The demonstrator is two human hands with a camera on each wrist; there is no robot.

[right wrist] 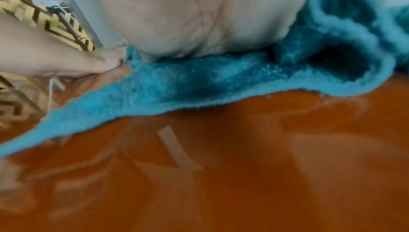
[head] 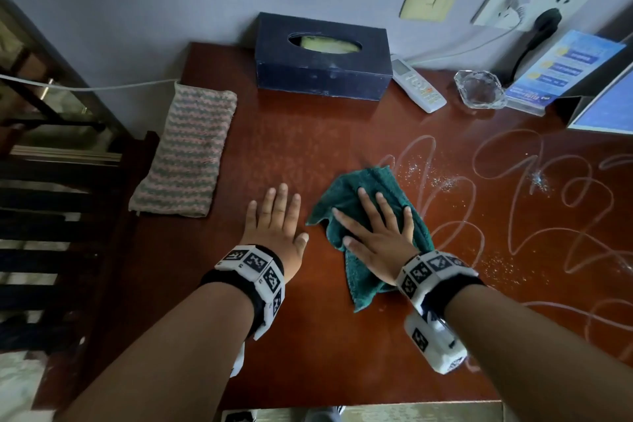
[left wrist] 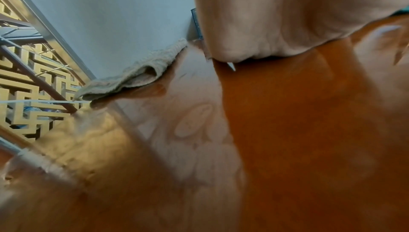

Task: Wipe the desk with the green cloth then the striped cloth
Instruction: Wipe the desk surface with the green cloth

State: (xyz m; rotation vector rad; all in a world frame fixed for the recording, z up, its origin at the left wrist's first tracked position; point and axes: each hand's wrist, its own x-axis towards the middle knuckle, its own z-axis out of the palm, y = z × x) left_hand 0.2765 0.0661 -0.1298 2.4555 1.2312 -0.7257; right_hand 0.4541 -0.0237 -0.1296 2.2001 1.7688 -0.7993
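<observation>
Two hands lie flat on the reddish-brown desk point(head: 308, 134), the biggest thing in view, its right half marked with looping white scribbles point(head: 534, 202) and scattered pale crumbs. Against the wall at the back stands a dark blue tissue box point(head: 322, 65). The striped cloth point(head: 186, 161), folded long in pink and grey bands, lies along the desk's left edge, well apart from both hands. The green cloth point(head: 349, 195) sits rumpled near the middle of the desk, just at the left rim of the scribbles; in the right wrist view its folds bunch up beside the palm. The right hand point(head: 380, 236) presses down on it with fingers straight and spread, not curled around the fabric. The left hand point(head: 275, 226) rests palm-down on bare wood just beside the cloth, fingers straight and close together, holding nothing. Along the back right are a blue leaflet stand point(head: 561, 68), a white remote control point(head: 416, 84) just beside the tissue box, and a clear glass ashtray point(head: 479, 89) between the remote and the stand.
</observation>
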